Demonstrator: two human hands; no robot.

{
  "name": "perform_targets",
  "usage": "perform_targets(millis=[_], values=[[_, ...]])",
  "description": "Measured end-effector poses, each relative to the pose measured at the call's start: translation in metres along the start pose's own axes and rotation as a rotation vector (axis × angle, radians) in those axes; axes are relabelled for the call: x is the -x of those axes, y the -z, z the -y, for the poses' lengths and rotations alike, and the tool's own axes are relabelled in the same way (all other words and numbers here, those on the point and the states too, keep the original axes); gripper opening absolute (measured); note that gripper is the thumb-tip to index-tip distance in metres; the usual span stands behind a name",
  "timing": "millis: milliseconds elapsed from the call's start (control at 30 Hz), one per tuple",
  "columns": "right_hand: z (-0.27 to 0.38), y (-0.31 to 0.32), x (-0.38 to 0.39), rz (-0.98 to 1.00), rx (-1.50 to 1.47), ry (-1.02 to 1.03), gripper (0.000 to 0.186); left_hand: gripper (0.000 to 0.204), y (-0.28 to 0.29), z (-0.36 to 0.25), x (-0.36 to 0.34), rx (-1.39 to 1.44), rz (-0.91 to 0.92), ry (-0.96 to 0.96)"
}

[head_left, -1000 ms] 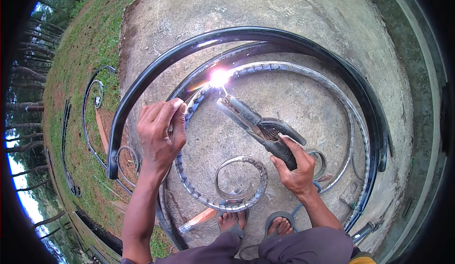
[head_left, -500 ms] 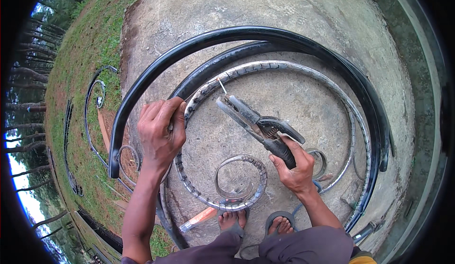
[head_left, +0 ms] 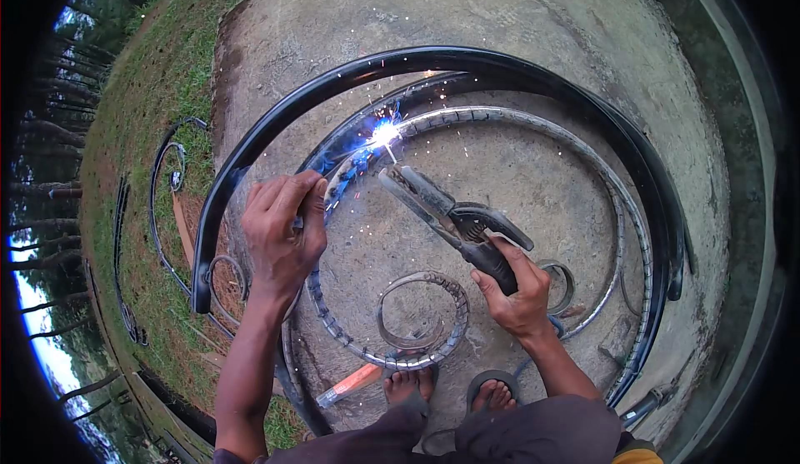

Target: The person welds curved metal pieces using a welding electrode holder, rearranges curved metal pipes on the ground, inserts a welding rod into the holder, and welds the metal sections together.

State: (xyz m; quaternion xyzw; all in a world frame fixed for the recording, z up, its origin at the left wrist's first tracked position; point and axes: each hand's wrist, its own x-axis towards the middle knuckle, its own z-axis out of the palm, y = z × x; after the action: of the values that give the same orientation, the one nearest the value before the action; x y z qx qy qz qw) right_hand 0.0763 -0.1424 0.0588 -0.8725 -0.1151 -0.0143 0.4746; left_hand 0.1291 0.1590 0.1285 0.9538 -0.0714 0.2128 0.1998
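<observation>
My right hand (head_left: 518, 293) is wrapped round the black handle of a welding electrode holder (head_left: 454, 222), whose jaws grip a short pale welding rod (head_left: 391, 154). At the rod's tip a bright blue-white arc (head_left: 385, 134) burns on the upper left of a notched metal hoop (head_left: 475, 114), throwing sparks around it. The glare hides the spot where rod and hoop meet. My left hand (head_left: 285, 227) is closed beside the hoop's left side, just below the arc; what it grips is hidden by the fingers. The hoop curls into a small spiral (head_left: 421, 314) near my feet.
Large black curved tubes (head_left: 400, 60) arch around the hoop on the concrete slab (head_left: 467, 6). A small metal ring (head_left: 562, 287) lies right of my right hand. An orange-brown strip (head_left: 354, 381) is by my left foot. More bent strips (head_left: 154, 189) lie on the grass at left.
An arc has lit at the rod's tip, with sparks, blue light and some smoke. The holder has barely moved, and my left hand stays where it was.
</observation>
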Motion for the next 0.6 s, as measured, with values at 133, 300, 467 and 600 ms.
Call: perform_targets(millis=[133, 300, 467, 600], values=[[0.001, 0.003, 0.005, -0.021, -0.050, -0.017, 0.053, 0.007, 0.002, -0.002, 0.002, 0.006, -0.006, 0.055], [0.000, 0.004, 0.005, -0.052, -0.047, -0.063, 0.053, 0.007, -0.001, -0.001, -0.005, 0.000, -0.004, 0.014], [-0.004, 0.002, 0.011, -0.055, -0.011, -0.077, 0.052, 0.008, -0.004, -0.010, -0.011, -0.020, 0.027, 0.002], [-0.003, 0.000, 0.009, -0.077, -0.031, -0.067, 0.051, 0.009, -0.011, -0.008, -0.012, -0.015, 0.004, -0.037]])
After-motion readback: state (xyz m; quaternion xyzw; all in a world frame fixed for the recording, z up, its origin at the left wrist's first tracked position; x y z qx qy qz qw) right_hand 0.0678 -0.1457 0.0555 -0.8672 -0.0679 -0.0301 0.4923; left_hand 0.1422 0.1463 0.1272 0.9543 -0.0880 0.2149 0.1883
